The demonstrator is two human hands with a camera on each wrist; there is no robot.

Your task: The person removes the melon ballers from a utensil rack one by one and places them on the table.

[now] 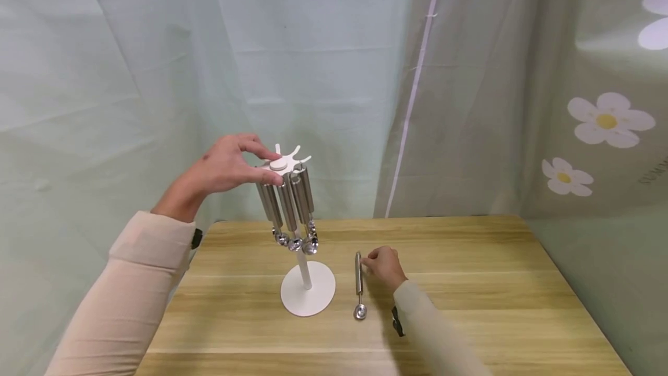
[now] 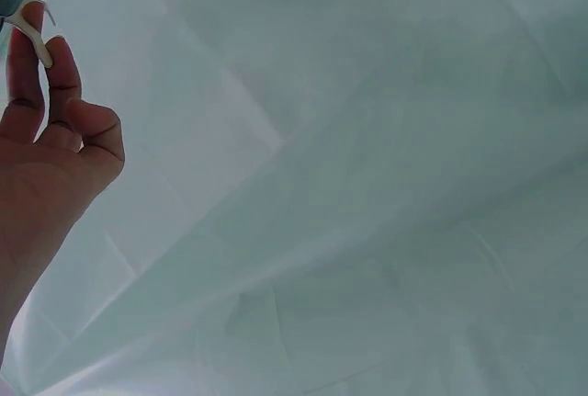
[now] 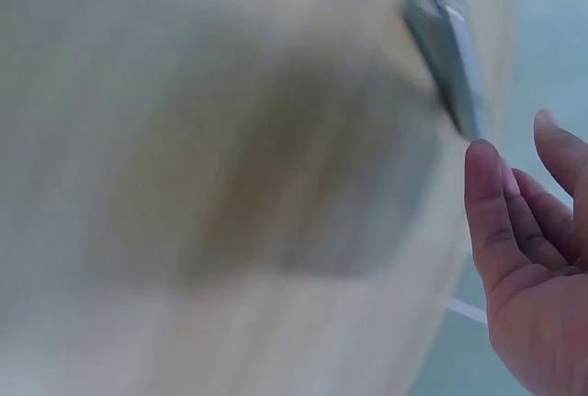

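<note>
Fingers of the left hand (image 1: 227, 166) pinch the white pronged top of a white metal rack (image 1: 307, 289), whose round base stands on the light wooden bench (image 1: 469, 283), left of centre. Several steel measuring spoons (image 1: 289, 202) hang from the prongs with their bowls down, close around the post. Just right of the base, a loose steel measuring spoon (image 1: 359, 283) lies flat on the bench, bowl toward the near edge. The right hand (image 1: 383, 266) rests at the far end of its handle, fingers loosely spread and touching it; the blurred right wrist view shows no closed grip. Pale green curtains hang behind, one printed with white daisies.
</note>
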